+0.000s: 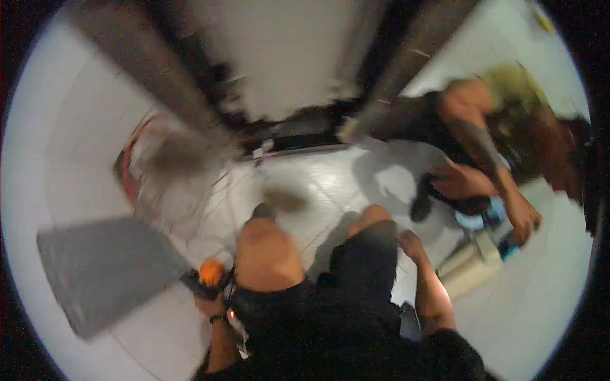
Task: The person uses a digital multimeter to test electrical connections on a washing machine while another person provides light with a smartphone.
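Note:
My left hand (210, 303) is closed on a black tool with an orange round part (211, 272), low beside my left knee, near a grey flat board (108, 273). My right hand (410, 244) is beside my right thigh, near a beige box-like object (470, 263); motion blur hides whether its fingers are open or closed and whether they hold anything. My bare knees show above dark shorts.
A dark-edged frame with upright columns (419, 44) stands ahead. A dusty pile with reddish cable (165, 171) lies left on the tiled floor (318, 184). At right a co-worker (489, 146) crouches, their hand (526, 222) on a teal object.

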Demonstrator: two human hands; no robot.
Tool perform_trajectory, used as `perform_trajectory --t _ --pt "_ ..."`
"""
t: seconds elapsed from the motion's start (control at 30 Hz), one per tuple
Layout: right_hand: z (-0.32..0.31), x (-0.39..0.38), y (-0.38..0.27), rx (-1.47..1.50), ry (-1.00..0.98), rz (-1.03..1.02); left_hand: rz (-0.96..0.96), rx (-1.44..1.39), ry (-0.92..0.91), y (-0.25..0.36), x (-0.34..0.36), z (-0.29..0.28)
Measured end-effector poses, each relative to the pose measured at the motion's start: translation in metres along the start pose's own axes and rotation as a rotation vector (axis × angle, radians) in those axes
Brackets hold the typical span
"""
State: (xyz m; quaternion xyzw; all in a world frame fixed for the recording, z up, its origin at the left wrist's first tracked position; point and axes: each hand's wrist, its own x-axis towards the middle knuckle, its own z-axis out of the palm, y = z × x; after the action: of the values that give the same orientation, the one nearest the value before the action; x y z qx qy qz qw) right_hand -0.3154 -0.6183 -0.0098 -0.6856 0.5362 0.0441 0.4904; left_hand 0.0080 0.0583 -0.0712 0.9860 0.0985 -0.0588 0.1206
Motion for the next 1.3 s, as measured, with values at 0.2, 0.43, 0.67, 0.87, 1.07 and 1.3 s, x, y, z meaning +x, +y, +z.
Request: perform_trajectory --t 0.2,0.43,0.67,0.87,1.07,1.3 --pt "0.031 0.006 0.052 -0.306 -0.096 0.026 0.648 0.385 0.316 0.145 0.131 -0.045" --pt "0.017 -0.1 0.15 -0.305 -0.377 0.487 1.94 -0.379 -0.518 0.643 -0.038 -0.054" --pt "0.049 -0.227 0.184 0.133 -0.129 0.917 3.233 -0.359 -0.741 0.833 -0.358 -0.094" --pt "0.133 -0.33 0.208 0.454 0.368 1.278 3.505 -0.323 -0.952 0.831 -0.399 -0.111" --pt "0.267 -0.391 0.186 0.378 0.645 1.444 3.556 -0.541 -1.284 0.81 -0.429 -0.117" --pt "0.353 -0.382 0.156 0.741 0.449 1.734 3.569 -0.962 -1.604 0.741 -0.533 -0.124"
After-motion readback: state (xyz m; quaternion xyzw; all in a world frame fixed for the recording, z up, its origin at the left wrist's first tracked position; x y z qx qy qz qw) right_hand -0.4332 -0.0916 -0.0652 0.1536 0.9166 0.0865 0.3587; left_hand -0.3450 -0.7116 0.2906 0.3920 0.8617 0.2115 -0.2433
